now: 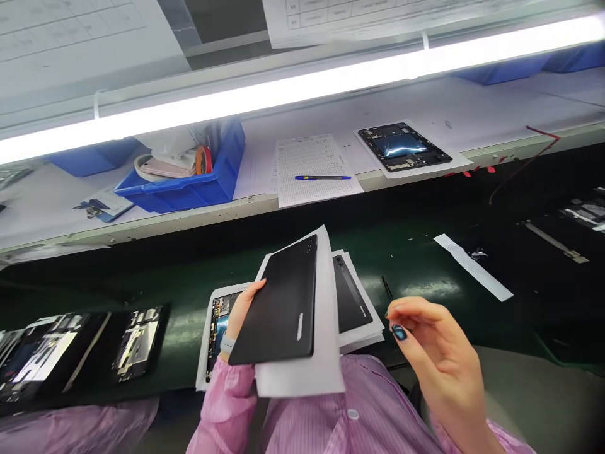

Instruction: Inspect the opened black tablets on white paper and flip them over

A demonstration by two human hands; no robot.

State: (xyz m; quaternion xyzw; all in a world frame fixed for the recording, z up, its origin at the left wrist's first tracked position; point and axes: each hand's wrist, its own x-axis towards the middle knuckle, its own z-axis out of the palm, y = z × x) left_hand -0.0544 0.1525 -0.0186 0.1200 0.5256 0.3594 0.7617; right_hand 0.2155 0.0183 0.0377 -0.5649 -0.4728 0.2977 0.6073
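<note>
My left hand point(242, 309) grips a dark tablet point(283, 302) by its left edge, tilted up above the bench. White sheets point(326, 340) sit behind it, held in the same grip. My right hand point(439, 347) is closed in a pinch, thumb against fingers, on a thin black strip point(386, 288) that points up and away; its exact kind is unclear. Between the hands, a second dark tablet point(354, 299) with a camera in its corner rests on white sheets. Partly hidden behind my left hand, an opened tablet point(218, 321) shows its inner boards.
A shelf edge point(265, 203) runs across behind the bench. On the shelf are a blue bin point(189, 192), a printed form point(307, 157) with a pen point(322, 178), and an opened tablet point(404, 146). Opened devices point(137, 343) lie left; a paper strip point(472, 268) lies right.
</note>
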